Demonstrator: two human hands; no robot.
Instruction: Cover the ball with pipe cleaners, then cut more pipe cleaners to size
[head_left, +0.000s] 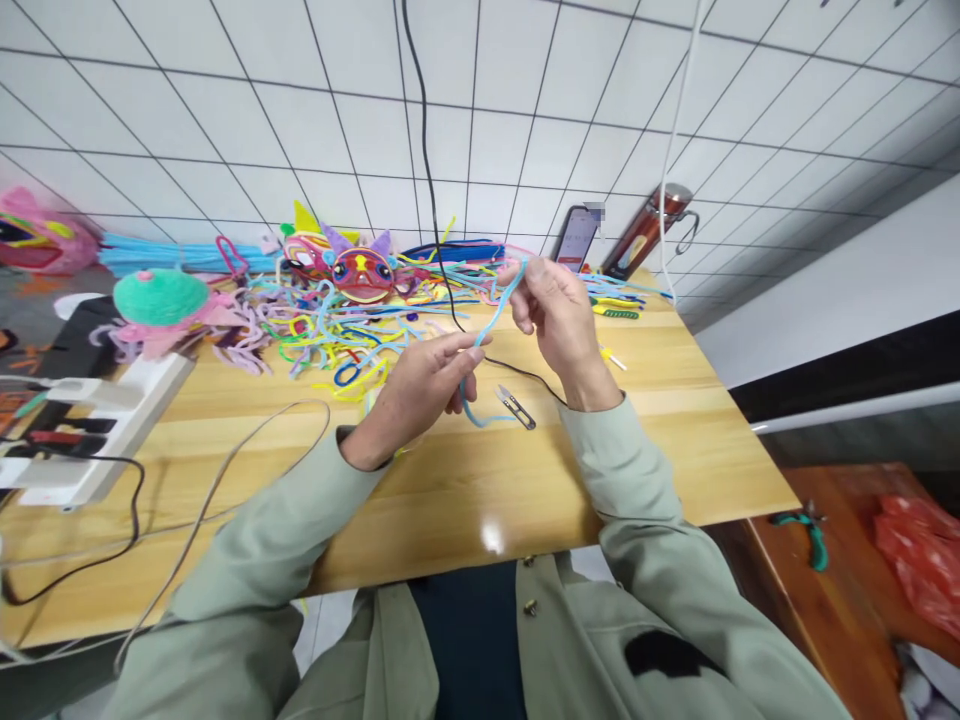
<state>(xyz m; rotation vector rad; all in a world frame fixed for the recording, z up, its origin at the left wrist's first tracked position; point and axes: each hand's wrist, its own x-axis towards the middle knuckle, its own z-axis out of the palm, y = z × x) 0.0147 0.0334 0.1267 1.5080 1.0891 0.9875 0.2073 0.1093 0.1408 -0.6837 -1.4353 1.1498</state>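
Observation:
A light blue pipe cleaner (495,318) runs between both hands above the wooden table (675,440). My left hand (420,390) pinches its lower part, with a curl of it hanging below the fingers. My right hand (559,320) is raised and grips the upper end near the fingertips. Small thread snips (516,406) lie on the table just below the hands. Behind the hands sprawls a pile of coloured pipe cleaners (337,330).
A red and orange mask-like craft (363,272) and a teal and pink fuzzy figure (161,305) sit at the back. A white power strip (97,430) with cables lies left. A phone (576,238) and a flask (643,232) stand far right. Green pliers (810,530) rest on a lower brown table.

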